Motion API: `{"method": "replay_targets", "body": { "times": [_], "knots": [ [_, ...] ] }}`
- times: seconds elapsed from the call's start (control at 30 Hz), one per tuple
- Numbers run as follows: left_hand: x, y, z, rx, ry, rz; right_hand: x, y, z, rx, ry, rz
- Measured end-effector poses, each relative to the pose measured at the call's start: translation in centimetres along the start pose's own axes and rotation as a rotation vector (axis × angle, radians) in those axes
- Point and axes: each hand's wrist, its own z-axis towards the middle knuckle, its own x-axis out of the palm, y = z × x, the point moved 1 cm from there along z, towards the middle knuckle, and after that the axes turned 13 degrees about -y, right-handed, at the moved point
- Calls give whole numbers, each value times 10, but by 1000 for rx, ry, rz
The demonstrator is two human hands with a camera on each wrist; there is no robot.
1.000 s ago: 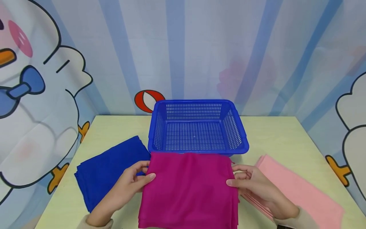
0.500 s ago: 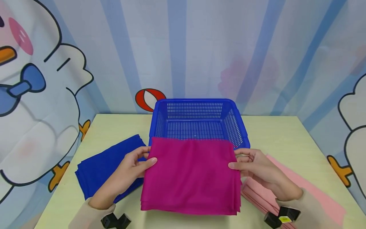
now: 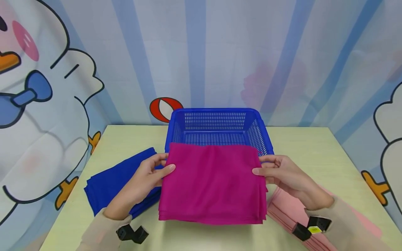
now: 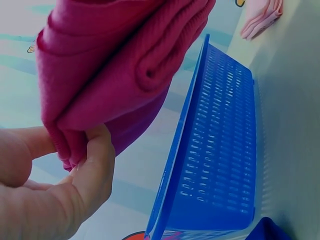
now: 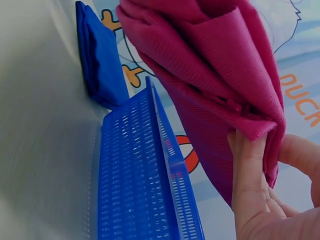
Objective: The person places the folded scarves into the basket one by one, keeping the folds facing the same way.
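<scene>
A folded magenta cloth is held up off the table by both hands, one at each side. My left hand pinches its left edge, thumb on top and fingers beneath. On the opposite edge my right hand pinches it the same way. Several folded layers of the cloth show in the left wrist view. Behind it stands a blue plastic basket, its near rim hidden by the cloth. Both wrist views show the cloth above the level of the basket's rim.
A folded blue cloth lies on the pale table at the left, partly behind my left arm. At the right, a folded pink cloth lies partly under my right forearm. A printed curtain hangs behind the table.
Both hands have raised the magenta cloth and moved it forward, toward the basket. It now covers more of the basket's near side. The blue and pink cloths stay in place.
</scene>
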Motion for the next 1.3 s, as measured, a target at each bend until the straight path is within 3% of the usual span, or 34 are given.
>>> {"method": "replay_targets", "body": {
  "times": [0.3, 0.53, 1.0, 1.3],
  "knots": [
    [1, -8, 17, 17, -18, 13, -3, 15, 13, -3, -39, -62],
    [3, -14, 28, 28, -19, -31, -7, 26, 27, -2, -69, -127],
    [3, -25, 50, 55, -49, -10, -13, 47, 54, -9, -74, -147],
    [2, -29, 65, 38, -66, -21, -16, 56, 66, -2, -75, -183]
  ]
}}
